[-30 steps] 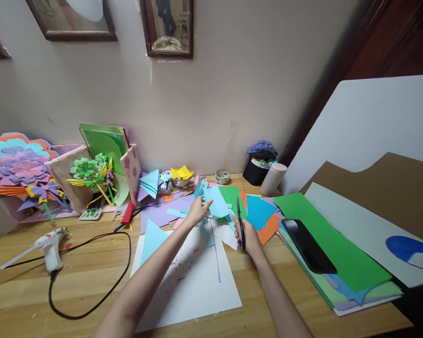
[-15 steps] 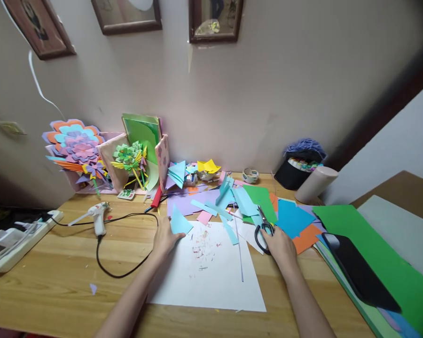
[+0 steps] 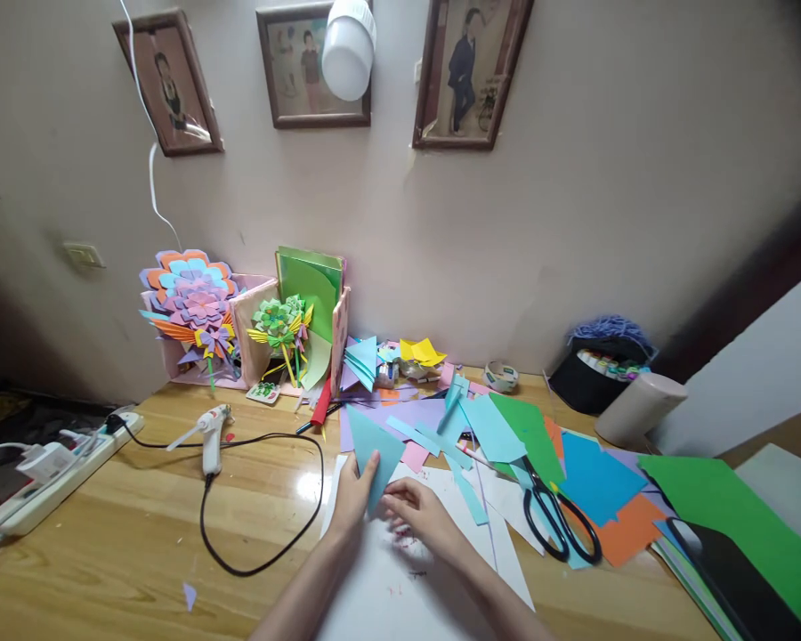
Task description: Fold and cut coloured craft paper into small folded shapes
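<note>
My left hand [image 3: 352, 495] grips a light blue paper triangle [image 3: 375, 445], lifted a little off the white sheet [image 3: 400, 596]. My right hand [image 3: 422, 514] reaches in from the right, its fingers curled at the triangle's lower corner. Black-handled scissors [image 3: 558, 519] lie on the paper scraps to the right, well clear of both hands. Blue strips and coloured paper pieces [image 3: 487, 432] are scattered just behind the hands.
A glue gun [image 3: 210, 430] with a looping black cord [image 3: 254, 543] lies left, plugged into a power strip [image 3: 53, 467]. Paper flowers [image 3: 193, 303] and boxes stand against the wall. A tape roll [image 3: 503, 375], marker pot [image 3: 597, 378], green sheet [image 3: 734, 516] and dark phone [image 3: 740, 579] sit right.
My right hand has let go of the scissors, which now lie on the scraps, and moved left to the blue triangle. My left hand has picked the triangle up. The view has shifted left and up.
</note>
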`<state>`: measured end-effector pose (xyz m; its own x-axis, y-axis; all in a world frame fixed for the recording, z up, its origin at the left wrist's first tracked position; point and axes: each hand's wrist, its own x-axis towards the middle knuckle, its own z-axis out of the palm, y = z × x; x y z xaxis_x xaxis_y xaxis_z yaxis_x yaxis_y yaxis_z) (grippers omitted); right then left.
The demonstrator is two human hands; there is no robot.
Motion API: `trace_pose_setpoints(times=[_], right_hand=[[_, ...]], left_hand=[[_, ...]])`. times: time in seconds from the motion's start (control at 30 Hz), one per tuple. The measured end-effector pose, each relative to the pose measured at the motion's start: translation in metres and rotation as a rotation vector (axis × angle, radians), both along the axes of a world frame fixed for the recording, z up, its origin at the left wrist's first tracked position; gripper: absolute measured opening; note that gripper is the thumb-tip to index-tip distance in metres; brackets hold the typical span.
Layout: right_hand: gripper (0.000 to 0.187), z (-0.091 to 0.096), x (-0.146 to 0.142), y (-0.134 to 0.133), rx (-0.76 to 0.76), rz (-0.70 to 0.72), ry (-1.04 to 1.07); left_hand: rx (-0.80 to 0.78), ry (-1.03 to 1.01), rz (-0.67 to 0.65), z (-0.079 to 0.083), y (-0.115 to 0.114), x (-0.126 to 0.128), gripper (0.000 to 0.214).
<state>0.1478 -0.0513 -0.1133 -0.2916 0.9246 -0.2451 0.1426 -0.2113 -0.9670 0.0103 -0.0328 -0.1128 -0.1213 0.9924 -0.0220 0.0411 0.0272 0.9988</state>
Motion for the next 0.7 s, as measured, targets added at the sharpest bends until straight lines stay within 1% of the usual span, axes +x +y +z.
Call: trace_pose_setpoints(times=[0.07,0.1,0.17,0.23,0.33,0.37,0.43,0.5,0.53,0.6,0.63,0.7], right_hand=[[0.035,0.001,-0.017,0.017,0.099,-0.011,0.001],[0.035,0.005,-0.018,0.029,0.160,-0.018,-0.014],[0.034,0.021,-0.010,0.059,0.224,-0.031,-0.054],[0.033,0.044,0.007,0.094,0.270,-0.011,-0.057],[0.032,0.089,0.032,0.147,0.368,0.109,-0.152],[0.031,0.105,0.037,0.164,0.429,0.152,-0.224],[0.023,0.134,0.042,0.198,0.578,0.207,-0.422],[0.015,0.158,0.038,0.230,0.633,0.332,-0.604],[0.011,0.165,0.032,0.246,0.613,0.411,-0.698],[0.007,0.172,0.015,0.274,0.593,0.457,-0.741],[0.009,0.171,0.004,0.286,0.583,0.475,-0.754],[0.013,0.162,-0.021,0.304,0.571,0.500,-0.767]], left_hand=[[0.009,-0.020,0.008,-0.004,0.000,-0.002,0.041],[0.007,-0.031,0.007,-0.007,0.001,-0.004,0.042],[-0.017,-0.060,0.013,-0.011,0.005,-0.009,0.045],[-0.052,-0.088,0.032,-0.015,0.009,-0.014,0.047],[-0.063,-0.105,0.074,-0.018,0.013,-0.018,0.048],[-0.065,-0.107,0.087,-0.019,0.014,-0.019,0.048],[-0.073,-0.110,0.109,-0.019,0.016,-0.020,0.049],[-0.094,-0.120,0.120,-0.020,0.018,-0.020,0.051],[-0.104,-0.129,0.123,-0.020,0.019,-0.021,0.051],[-0.122,-0.150,0.120,-0.020,0.021,-0.021,0.050],[-0.128,-0.160,0.117,-0.021,0.022,-0.022,0.049],[-0.136,-0.169,0.108,-0.021,0.023,-0.022,0.046]])
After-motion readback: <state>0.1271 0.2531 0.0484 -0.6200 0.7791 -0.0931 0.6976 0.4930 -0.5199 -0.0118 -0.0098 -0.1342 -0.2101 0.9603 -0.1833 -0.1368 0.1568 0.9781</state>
